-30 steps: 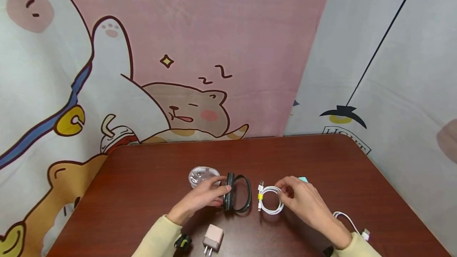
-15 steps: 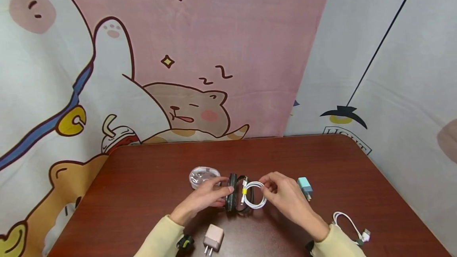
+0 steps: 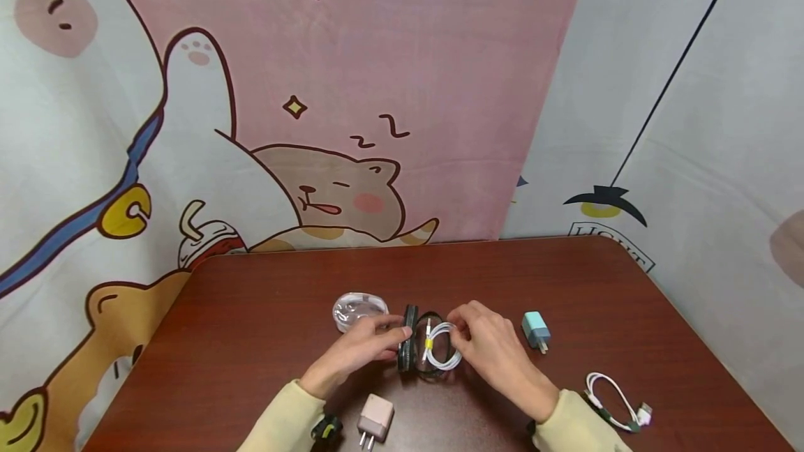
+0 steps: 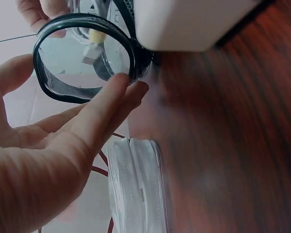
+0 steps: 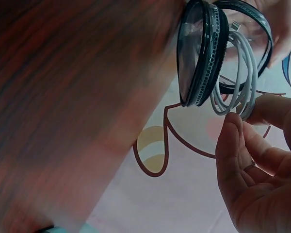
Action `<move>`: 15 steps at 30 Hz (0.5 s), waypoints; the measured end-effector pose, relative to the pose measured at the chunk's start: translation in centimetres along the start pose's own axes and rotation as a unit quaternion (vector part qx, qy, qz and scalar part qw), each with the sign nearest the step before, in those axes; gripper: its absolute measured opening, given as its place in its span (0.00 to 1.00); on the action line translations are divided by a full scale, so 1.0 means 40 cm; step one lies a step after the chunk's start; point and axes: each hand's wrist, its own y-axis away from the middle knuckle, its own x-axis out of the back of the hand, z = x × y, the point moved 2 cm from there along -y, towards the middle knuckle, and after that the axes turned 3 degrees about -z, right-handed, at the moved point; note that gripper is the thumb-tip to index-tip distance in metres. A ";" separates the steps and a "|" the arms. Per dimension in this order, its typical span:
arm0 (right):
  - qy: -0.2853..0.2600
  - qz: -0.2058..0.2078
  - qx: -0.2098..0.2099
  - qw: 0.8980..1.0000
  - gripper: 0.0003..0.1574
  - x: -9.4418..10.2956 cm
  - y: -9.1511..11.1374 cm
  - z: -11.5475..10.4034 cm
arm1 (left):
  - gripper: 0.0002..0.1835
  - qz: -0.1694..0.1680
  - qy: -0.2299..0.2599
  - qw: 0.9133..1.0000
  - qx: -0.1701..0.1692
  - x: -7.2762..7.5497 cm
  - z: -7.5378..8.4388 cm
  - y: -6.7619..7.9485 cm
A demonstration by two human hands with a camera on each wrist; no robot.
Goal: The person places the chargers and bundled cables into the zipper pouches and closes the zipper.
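Observation:
A small clear zip pouch with black edging (image 3: 407, 344) stands on its side, unzipped, its two halves spread apart. My left hand (image 3: 358, 354) holds it from the left; in the left wrist view the thumb is at one side of the black rim (image 4: 40, 73) and the fingers at the other. My right hand (image 3: 499, 351) pinches a coiled white charging cable (image 3: 447, 366) between thumb and fingertips. A yellow tie (image 3: 428, 343) binds the coil. In the right wrist view the cable (image 5: 252, 73) is between the pouch's halves, with its metal plug (image 5: 235, 25) inside the opening.
Behind the left hand lies a round clear pouch with white edging (image 3: 352, 309). A pink charger plug (image 3: 375, 416) is near the front. To the right are a blue charger plug (image 3: 535, 328) and another white cable (image 3: 618, 400). A printed curtain hangs behind the table (image 3: 251, 340).
My right hand has carried the coiled cable leftward from beside the pouch to its opening, uncovering the blue charger plug. My left hand has stayed on the pouch, shifting slightly right.

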 end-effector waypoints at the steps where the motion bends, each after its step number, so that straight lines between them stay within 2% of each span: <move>1: 0.007 0.002 0.005 1.000 0.10 -0.003 0.000 0.000 | 0.34 0.003 0.000 1.000 0.000 -0.001 0.000 0.000; 9: 0.041 0.025 0.041 0.998 0.11 -0.021 -0.001 0.002 | 0.31 0.016 0.011 1.000 0.002 -0.005 0.002 0.006; 15: 0.045 0.028 0.039 0.998 0.11 -0.033 -0.014 0.008 | 0.31 0.018 0.032 0.999 -0.003 -0.008 0.002 0.006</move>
